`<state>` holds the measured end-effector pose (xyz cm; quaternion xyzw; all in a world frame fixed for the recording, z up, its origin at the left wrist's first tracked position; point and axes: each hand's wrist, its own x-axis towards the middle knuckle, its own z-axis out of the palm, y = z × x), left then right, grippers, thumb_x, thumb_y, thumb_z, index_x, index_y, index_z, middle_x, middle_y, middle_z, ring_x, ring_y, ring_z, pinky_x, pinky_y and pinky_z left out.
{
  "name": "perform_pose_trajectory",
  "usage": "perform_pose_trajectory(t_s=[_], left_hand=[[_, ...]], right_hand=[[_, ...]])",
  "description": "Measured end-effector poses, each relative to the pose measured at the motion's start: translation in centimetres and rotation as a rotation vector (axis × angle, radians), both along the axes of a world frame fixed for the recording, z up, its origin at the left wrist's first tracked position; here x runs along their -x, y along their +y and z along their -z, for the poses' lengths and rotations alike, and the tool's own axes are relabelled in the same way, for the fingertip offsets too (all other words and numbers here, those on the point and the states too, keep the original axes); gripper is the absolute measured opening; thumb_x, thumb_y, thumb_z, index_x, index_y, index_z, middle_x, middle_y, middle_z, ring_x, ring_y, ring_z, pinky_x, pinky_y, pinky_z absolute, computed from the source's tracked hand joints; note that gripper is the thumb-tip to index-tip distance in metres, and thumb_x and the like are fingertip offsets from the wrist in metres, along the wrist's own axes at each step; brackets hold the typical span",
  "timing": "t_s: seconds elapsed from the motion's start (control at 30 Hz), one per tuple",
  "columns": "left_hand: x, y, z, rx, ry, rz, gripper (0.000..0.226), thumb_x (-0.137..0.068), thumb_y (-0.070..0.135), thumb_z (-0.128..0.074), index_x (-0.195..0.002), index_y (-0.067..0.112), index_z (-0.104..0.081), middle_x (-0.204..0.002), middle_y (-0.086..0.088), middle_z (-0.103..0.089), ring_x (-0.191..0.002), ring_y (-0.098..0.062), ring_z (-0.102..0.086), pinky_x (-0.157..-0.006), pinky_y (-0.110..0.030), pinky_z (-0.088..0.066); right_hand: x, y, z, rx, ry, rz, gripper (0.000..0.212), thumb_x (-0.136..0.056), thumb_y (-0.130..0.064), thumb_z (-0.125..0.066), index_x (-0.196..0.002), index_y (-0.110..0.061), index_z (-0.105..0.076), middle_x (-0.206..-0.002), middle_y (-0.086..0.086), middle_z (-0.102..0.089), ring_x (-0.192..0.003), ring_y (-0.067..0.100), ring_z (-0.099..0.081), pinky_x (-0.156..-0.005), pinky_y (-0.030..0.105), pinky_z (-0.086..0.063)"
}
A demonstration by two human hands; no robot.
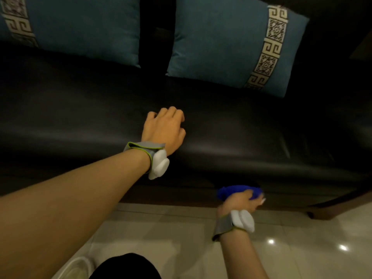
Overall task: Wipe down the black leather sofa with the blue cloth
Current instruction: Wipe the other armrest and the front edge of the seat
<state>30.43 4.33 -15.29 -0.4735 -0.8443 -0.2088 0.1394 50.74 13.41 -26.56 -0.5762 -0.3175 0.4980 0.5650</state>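
Observation:
The black leather sofa [80, 117] fills the upper and middle part of the head view, its seat stretching left to right. My left hand [164, 128] rests on the middle of the seat with its fingers curled under and nothing in it. My right hand [240, 201] is lower right, against the sofa's front panel near the floor, and grips the bunched blue cloth [237, 191]. Both wrists wear grey straps with white pods.
Two teal cushions with patterned bands lean on the backrest, one at the upper left [80, 27] and one at the upper right [231, 47]. Glossy pale floor tiles [302, 248] lie below the sofa. A wooden sofa leg [330, 208] shows at the right.

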Motion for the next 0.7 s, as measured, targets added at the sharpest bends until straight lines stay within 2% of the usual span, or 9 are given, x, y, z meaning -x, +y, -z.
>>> perform_pose_trajectory(t_s=[0.07,0.13,0.2,0.27,0.33,0.4,0.5,0.6,0.7], left_hand=[[-0.8,1.3,-0.1,0.007,-0.081,0.055,0.030,-0.092,0.027,-0.050,-0.121,0.023,-0.053,-0.124,0.001,-0.054,-0.115,-0.022,-0.049,-0.096,-0.042,-0.036],[-1.1,2.3,0.1,0.003,-0.222,0.096,0.030,-0.094,0.024,-0.049,-0.123,0.025,-0.054,-0.127,0.003,-0.053,-0.120,-0.020,-0.046,-0.100,-0.043,-0.031],[-1.1,3.2,0.6,-0.009,-0.274,0.115,0.028,-0.094,0.021,-0.049,-0.120,0.028,-0.056,-0.126,0.006,-0.055,-0.121,-0.018,-0.044,-0.100,-0.043,-0.024],[-0.8,3.8,1.0,-0.025,-0.262,0.107,0.026,-0.092,0.019,-0.051,-0.114,0.030,-0.059,-0.124,0.008,-0.056,-0.120,-0.017,-0.042,-0.093,-0.041,-0.021],[-0.5,4.1,1.3,-0.025,-0.259,0.094,0.026,-0.092,0.017,-0.050,-0.112,0.031,-0.059,-0.124,0.008,-0.054,-0.119,-0.017,-0.039,-0.090,-0.039,-0.019],[-0.5,4.2,1.6,0.003,-0.226,0.087,0.028,-0.092,0.017,-0.049,-0.116,0.030,-0.056,-0.126,0.007,-0.049,-0.120,-0.017,-0.036,-0.093,-0.040,-0.019],[-1.0,4.1,2.2,0.062,-0.075,0.082,0.031,-0.095,0.021,-0.046,-0.125,0.028,-0.048,-0.130,0.004,-0.042,-0.121,-0.021,-0.036,-0.098,-0.044,-0.025],[-1.4,4.0,2.1,0.070,0.006,0.056,0.031,-0.096,0.025,-0.045,-0.126,0.027,-0.048,-0.131,0.001,-0.044,-0.121,-0.023,-0.040,-0.098,-0.046,-0.030],[-1.5,4.2,2.1,0.078,0.058,0.032,0.031,-0.094,0.028,-0.045,-0.125,0.028,-0.048,-0.129,0.001,-0.045,-0.119,-0.023,-0.042,-0.096,-0.046,-0.033]], right_hand=[[-0.9,1.1,-1.2,-0.190,-0.168,0.000,0.051,-0.103,-0.015,-0.040,-0.152,-0.022,-0.029,-0.157,0.014,-0.029,-0.140,0.031,-0.035,-0.114,0.044,-0.032],[-1.1,1.4,-1.9,-0.482,-0.460,-0.064,0.055,-0.096,-0.003,-0.047,-0.149,-0.012,-0.035,-0.159,0.017,-0.022,-0.147,0.034,-0.020,-0.118,0.050,-0.023],[0.3,-0.5,-1.8,-0.790,-0.751,-0.268,0.069,-0.086,0.001,-0.054,-0.150,-0.018,-0.035,-0.161,0.008,-0.020,-0.150,0.032,-0.009,-0.117,0.059,-0.021],[2.0,-3.5,-0.8,-1.166,-1.056,-0.596,0.079,-0.079,-0.004,-0.058,-0.149,-0.030,-0.032,-0.163,-0.003,-0.017,-0.151,0.028,-0.007,-0.117,0.058,-0.017],[1.8,-2.8,-0.4,-1.383,-1.240,-0.774,0.071,-0.083,-0.016,-0.058,-0.148,-0.034,-0.034,-0.163,-0.006,-0.015,-0.151,0.027,-0.012,-0.119,0.054,-0.014],[0.0,0.3,-1.2,-1.350,-1.263,-0.673,0.067,-0.084,-0.030,-0.054,-0.148,-0.034,-0.035,-0.160,-0.005,-0.025,-0.148,0.024,-0.023,-0.118,0.053,-0.021],[-3.2,4.8,-2.1,-1.003,-1.075,-0.327,0.058,-0.084,-0.025,-0.055,-0.141,-0.022,-0.049,-0.150,0.004,-0.044,-0.138,0.030,-0.040,-0.111,0.060,-0.029],[-2.6,4.7,-2.2,-0.746,-0.858,-0.191,0.053,-0.085,-0.021,-0.054,-0.138,-0.018,-0.053,-0.150,0.004,-0.044,-0.142,0.034,-0.033,-0.115,0.063,-0.018],[0.6,0.2,-1.3,-0.964,-0.985,-0.374,0.062,-0.082,-0.024,-0.049,-0.144,-0.026,-0.044,-0.156,-0.001,-0.035,-0.148,0.031,-0.022,-0.120,0.057,-0.008]])
